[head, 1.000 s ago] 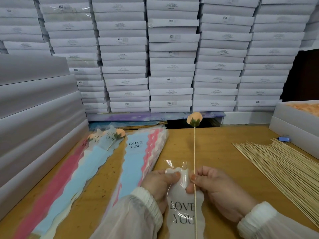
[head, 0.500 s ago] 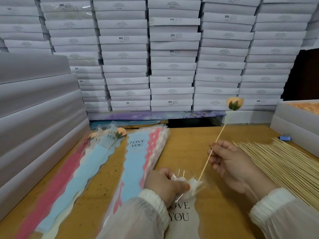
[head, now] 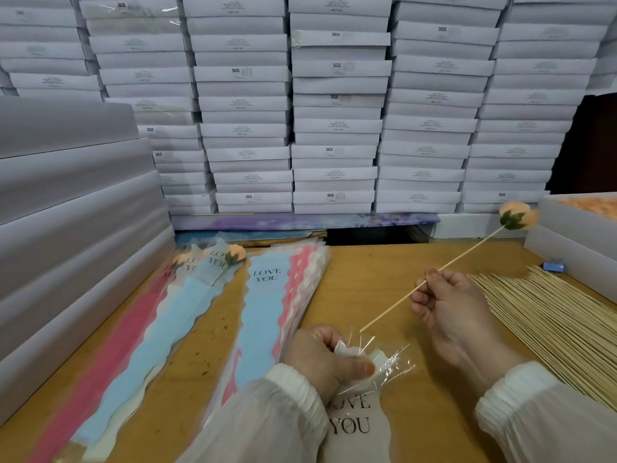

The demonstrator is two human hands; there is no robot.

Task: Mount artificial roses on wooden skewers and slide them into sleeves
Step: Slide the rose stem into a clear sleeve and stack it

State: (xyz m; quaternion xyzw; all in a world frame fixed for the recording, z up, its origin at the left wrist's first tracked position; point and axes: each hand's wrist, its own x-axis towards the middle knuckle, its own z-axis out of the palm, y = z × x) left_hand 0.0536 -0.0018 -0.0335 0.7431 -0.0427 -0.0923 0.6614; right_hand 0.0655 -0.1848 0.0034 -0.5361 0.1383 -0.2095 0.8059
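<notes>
Now, from the head view, the right hand (head: pixel 447 309) pinches a skewer (head: pixel 397 305) topped by a peach rose (head: pixel 517 215), its lower tip just above the sleeve (head: pixel 359 419), whose crinkled mouth the left hand (head: pixel 320 357) grips on the wooden table (head: pixel 360 282)

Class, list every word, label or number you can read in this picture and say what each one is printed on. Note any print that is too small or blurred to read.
"LOVE YOU": on the blue sleeve topping the sleeve stack.
"LOVE YOU": on the filled sleeves at the far left, partly hidden.
"LOVE YOU", its first letter covered: on the clear sleeve held by the left hand.
"SGS": on several white boxes stacked behind.
Small printed labels on other boxes: too small to read.
</notes>
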